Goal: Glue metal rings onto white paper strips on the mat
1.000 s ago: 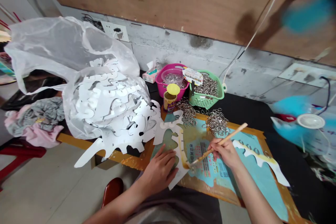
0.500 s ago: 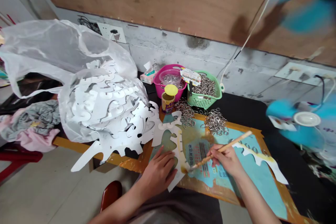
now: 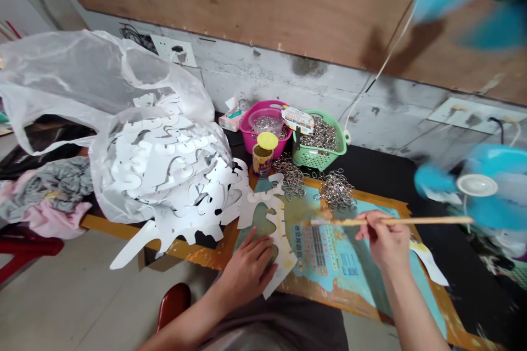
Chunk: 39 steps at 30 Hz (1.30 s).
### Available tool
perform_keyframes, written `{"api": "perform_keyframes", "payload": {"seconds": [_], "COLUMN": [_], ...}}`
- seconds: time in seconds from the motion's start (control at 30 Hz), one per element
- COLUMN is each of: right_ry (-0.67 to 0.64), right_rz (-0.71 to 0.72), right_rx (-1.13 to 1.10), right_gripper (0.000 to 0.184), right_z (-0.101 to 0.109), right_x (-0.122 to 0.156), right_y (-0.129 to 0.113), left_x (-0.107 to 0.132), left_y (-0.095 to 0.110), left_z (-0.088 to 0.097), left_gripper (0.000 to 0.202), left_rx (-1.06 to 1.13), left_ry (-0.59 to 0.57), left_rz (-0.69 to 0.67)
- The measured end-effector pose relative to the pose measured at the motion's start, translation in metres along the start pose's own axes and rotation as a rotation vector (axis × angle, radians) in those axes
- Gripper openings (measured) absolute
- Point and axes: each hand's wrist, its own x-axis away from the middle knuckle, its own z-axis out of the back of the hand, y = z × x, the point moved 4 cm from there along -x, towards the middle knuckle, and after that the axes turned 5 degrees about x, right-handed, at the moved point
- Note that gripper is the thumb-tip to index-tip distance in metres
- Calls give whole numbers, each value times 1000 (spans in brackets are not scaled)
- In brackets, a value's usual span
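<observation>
My left hand (image 3: 252, 264) lies flat with its fingers stretched over a white cut-out piece (image 3: 284, 252), pressing it to the work surface. A yellowish wet-looking band runs along that piece's right edge. My right hand (image 3: 385, 238) grips a long wooden-handled brush (image 3: 432, 221), held nearly level above a light blue printed sheet (image 3: 346, 277). Its bristle end is blurred and points left, apart from the cut-out. Another white cut-out (image 3: 432, 269) lies to the right, partly hidden by my right hand. An open tin (image 3: 262, 163) with a yellow lid stands behind the left piece.
Heaps of small metal rings (image 3: 337, 189) lie at the sheet's back edge. Behind them stand a pink basket (image 3: 246, 140) and a green basket (image 3: 315, 160). A plastic bag (image 3: 102, 192) of white cut-outs fills the left. A blue fan (image 3: 489, 186) spins at right.
My right hand has lifted the brush off the left cut-out and moved up and right. The brush has swung from slanted to nearly level. My left hand stays in place.
</observation>
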Motion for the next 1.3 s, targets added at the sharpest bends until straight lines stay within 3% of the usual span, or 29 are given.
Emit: {"api": "perform_keyframes", "payload": {"seconds": [0.13, 0.3, 0.47, 0.6, 0.7, 0.83, 0.93, 1.13, 1.3], "right_ry": [43, -97, -259, -364, -333, -137, -67, -184, -208], "right_rz": [154, 310, 561, 619, 479, 159, 12, -197, -260], "right_rx": [-83, -7, 331, 404, 253, -67, -164, -306, -331], "right_gripper": [14, 11, 7, 5, 7, 9, 8, 9, 13], "right_z": [-30, -104, -175, -201, -191, -153, -127, -78, -37], "right_x": [-36, -80, -105, -111, -116, -121, -116, -77, -35], "right_y": [-42, -78, -87, -76, -67, -50, -33, 8, 30], "left_x": [-1, -1, -1, 0, 0, 0, 0, 0, -1], "left_y": [1, 0, -1, -1, -1, -1, -1, -1, -1], "left_z": [2, 2, 1, 2, 2, 2, 1, 1, 2], "left_gripper": [17, 15, 19, 18, 17, 17, 17, 17, 16], "left_rx": [-9, -1, 11, 13, 15, 15, 7, 10, 4], "left_ry": [16, -13, -19, -11, -8, 1, 1, -3, 4], "left_rz": [-1, 15, 13, 8, 9, 5, 8, 16, 17]}}
